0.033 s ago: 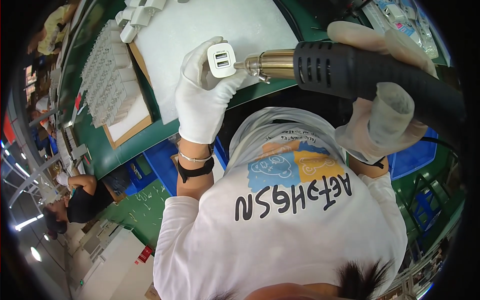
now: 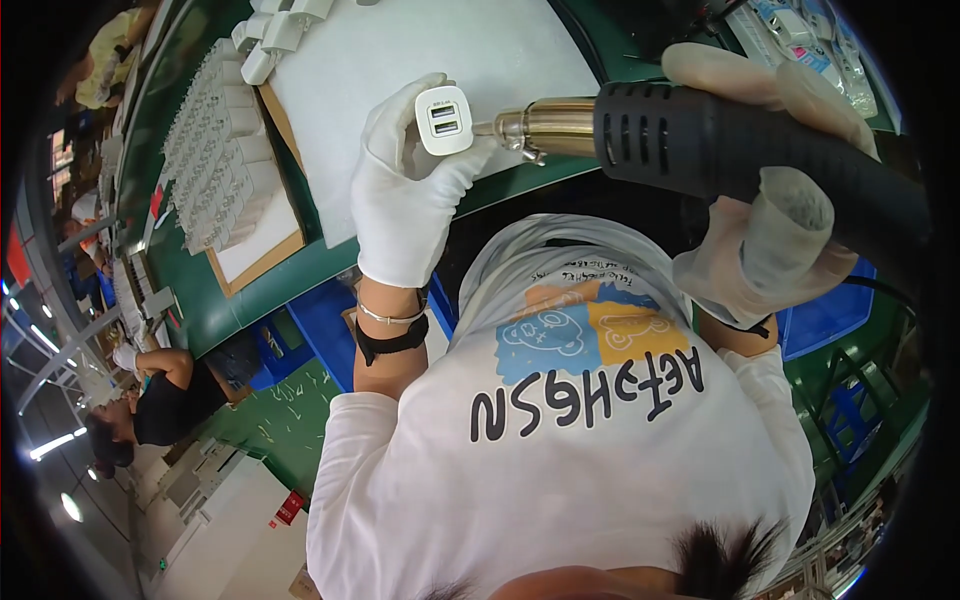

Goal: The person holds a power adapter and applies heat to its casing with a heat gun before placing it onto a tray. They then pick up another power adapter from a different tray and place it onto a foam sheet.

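Note:
A white USB charger [image 2: 443, 121] with two USB ports on its face is gripped between the fingers and thumb of my left hand [image 2: 400, 205], which wears a white glove. My right hand [image 2: 785, 215], in a thin pale glove, is wrapped round the black ribbed handle of a hot-air gun [image 2: 690, 140]. The gun's metal nozzle [image 2: 555, 127] points left, its thin tip close beside the charger's right side. Whether the tip touches the charger I cannot tell.
A white sheet [image 2: 430, 50] covers part of the green table [image 2: 200, 320]. At left, a wooden-edged board [image 2: 265, 262] bears rows of clear-and-white pieces [image 2: 225, 150]. White parts [image 2: 285, 30] lie at the top. Blue bins [image 2: 825, 320] sit below the table; another person [image 2: 175, 395] works at far left.
The hot-air gun and my right hand have shifted slightly to the right, so the tip sits a little farther from the charger. My left hand stays put.

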Motion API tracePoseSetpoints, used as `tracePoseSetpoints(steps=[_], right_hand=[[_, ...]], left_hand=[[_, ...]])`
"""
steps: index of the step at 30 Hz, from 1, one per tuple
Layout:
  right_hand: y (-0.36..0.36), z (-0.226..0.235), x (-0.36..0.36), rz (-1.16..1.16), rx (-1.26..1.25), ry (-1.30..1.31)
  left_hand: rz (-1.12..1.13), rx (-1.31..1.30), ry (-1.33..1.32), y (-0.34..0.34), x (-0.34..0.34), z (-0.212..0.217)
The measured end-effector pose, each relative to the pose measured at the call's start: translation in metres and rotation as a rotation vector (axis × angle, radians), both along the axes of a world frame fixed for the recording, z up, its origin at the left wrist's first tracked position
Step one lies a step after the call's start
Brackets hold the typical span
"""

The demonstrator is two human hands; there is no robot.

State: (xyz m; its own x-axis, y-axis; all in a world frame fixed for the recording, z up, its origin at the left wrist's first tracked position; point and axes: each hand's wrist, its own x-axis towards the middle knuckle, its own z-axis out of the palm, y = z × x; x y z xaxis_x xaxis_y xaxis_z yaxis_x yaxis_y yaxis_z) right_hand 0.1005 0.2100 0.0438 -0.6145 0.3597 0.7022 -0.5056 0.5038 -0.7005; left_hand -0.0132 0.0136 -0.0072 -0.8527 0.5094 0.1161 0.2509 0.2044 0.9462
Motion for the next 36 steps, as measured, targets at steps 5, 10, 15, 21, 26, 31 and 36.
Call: tracePoseSetpoints(steps=[5,10,15,21,26,31,36], right_hand=[[0.011,-0.007,0.002,0.07,0.015,0.001],[-0.011,0.007,0.006,-0.037,-0.045,-0.049],[0.005,-0.017,0.0,0.048,-0.015,0.023],[0.012,-0.017,0.002,0.011,-0.017,0.064],[-0.006,0.008,0.004,-0.057,0.097,-0.088],[0.004,-0.019,0.001,-0.02,-0.093,0.095],[0.005,-0.016,-0.004,0.003,0.073,0.075]], left_hand=[[0.008,0.0,-0.016,-0.001,0.001,0.001],[0.002,0.007,0.034,-0.001,0.0,-0.001],[0.012,0.014,0.002,-0.003,0.001,-0.002],[0.022,0.048,-0.018,0.0,0.001,-0.002],[0.024,0.03,-0.03,0.001,0.002,0.0],[0.047,0.026,-0.018,-0.001,0.0,-0.002],[0.06,0.033,-0.026,0.001,0.001,0.0]])
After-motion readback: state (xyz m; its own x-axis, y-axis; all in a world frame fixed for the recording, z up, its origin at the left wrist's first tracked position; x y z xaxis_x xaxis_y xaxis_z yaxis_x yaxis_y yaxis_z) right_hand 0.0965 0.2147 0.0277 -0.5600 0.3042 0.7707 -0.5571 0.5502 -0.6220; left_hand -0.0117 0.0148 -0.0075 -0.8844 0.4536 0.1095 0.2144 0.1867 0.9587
